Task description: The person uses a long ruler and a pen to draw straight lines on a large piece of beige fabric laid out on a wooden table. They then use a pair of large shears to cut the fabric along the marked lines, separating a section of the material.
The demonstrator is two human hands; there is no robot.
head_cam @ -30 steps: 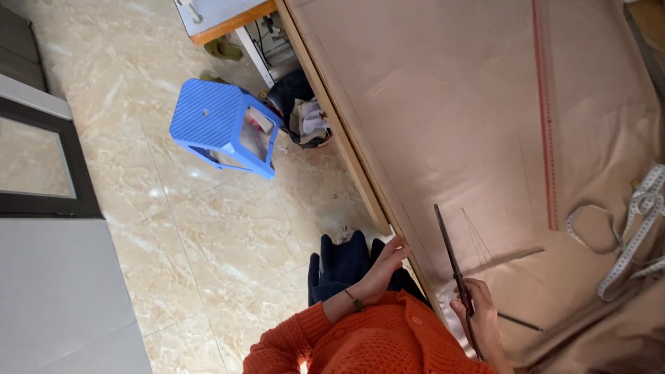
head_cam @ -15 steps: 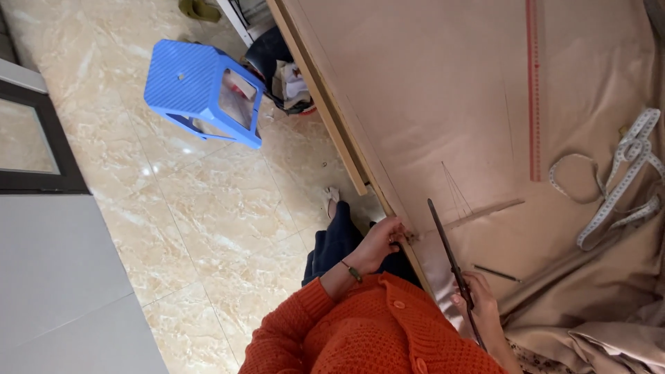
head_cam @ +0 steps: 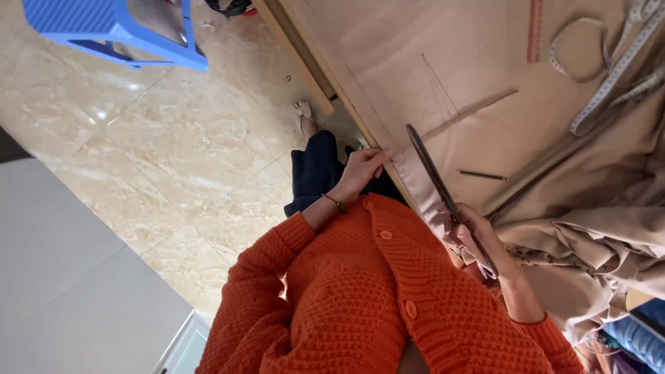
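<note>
At the near edge of the surface (head_cam: 312, 62), holding down the tan cloth (head_cam: 485, 83) with the left hand (head_cam: 364, 170), fingers (head_cam: 379, 154) curled together and clamped on the hem where it is hanging over the wooden rim. Gripping long dark scissors (head_cam: 443, 194) in the right hand (head_cam: 478, 232), fingers closed round the handles, blades showing as one dark bar and so seemingly together, tip pointing away from the body across the cloth and towards the faint marked lines (head_cam: 443, 97).

Judging from this: lining up a cut rather than cutting, with the scissors lying over the cloth just beside its near edge and no open slit showing ahead of the tip. Whether the lower blade is under the cloth, cannot tell.

Calling next, probably, for opening the blades, sliding the lower one beneath the cloth and steering along the marked line, while pulling the hem taut with the left hand to stop it bunching.

Lying just beyond the scissors, a thin dark pencil (head_cam: 483, 175); well apart at the far side, a looped tape measure (head_cam: 609, 69) and a red ruler (head_cam: 535, 31). Heaping up in folds beside the right arm, more of the same cloth. Standing on the tiled floor (head_cam: 173, 159) to the left, well away from the hands, a blue stool (head_cam: 111, 28).
</note>
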